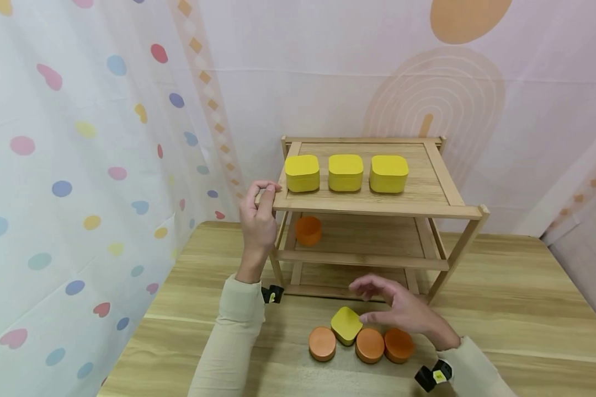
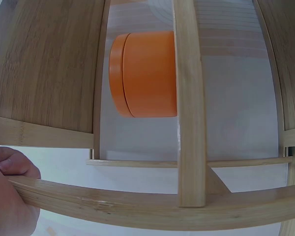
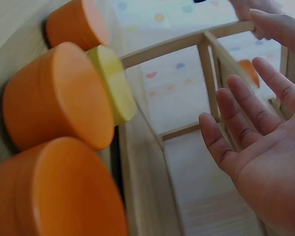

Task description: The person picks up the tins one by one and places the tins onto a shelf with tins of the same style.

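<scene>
My left hand [image 1: 259,218] grips the front left corner of a three-tier wooden shelf rack [image 1: 377,210]; the left wrist view shows the fingers [image 2: 12,162] curled at its frame. Over the table, my right hand [image 1: 402,306] hovers with fingers spread and holds nothing. Close to its thumb lies a yellow rounded-square tin [image 1: 346,324]. Around that tin stand three round orange tins: one on the left [image 1: 322,343], one in the middle [image 1: 370,345] and one on the right [image 1: 399,345]. Another round orange tin [image 2: 147,73] sits on the middle shelf at the left.
Three yellow rounded-square tins, left [image 1: 303,173], middle [image 1: 345,173] and right [image 1: 389,174], stand in a row on the top shelf. Behind the wooden table [image 1: 516,309] hangs a patterned curtain [image 1: 318,71], which also runs along the left side.
</scene>
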A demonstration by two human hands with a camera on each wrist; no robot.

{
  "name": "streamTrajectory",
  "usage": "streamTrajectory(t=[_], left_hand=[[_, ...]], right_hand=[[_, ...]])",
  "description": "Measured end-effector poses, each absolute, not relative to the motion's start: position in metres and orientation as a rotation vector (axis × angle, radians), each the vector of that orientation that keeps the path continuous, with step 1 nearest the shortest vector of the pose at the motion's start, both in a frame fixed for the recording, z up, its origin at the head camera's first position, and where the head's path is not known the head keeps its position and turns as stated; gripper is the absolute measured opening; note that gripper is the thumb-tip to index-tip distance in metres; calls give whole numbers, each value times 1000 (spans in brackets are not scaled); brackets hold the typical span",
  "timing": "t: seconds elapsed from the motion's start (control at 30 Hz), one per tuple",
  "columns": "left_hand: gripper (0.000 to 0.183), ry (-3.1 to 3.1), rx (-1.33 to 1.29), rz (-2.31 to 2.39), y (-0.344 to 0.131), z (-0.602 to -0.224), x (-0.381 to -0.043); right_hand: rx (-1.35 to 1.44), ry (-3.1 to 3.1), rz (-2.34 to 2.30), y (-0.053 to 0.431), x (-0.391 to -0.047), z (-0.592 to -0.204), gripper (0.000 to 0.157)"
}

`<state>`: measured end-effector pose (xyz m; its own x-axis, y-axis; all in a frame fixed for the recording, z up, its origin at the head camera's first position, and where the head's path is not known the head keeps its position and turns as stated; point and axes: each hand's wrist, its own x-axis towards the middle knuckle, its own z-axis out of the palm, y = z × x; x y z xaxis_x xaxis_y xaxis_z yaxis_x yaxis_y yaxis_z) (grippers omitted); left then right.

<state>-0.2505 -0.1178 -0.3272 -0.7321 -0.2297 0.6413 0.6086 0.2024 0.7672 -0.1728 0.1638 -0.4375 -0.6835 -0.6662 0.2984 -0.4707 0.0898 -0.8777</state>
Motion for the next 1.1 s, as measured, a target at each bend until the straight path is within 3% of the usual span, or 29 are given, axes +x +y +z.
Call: streamTrajectory(t=[0.3, 1.1], left_hand=[[27, -1813, -353, -1599, -118, -326, -250], [29, -1821, -371, -1590, -119, -328, -251]], right_hand=[[-1052, 2150, -1573, 161, -177, -452, 48], [-958, 2059, -1311, 148, -185, -469, 72]])
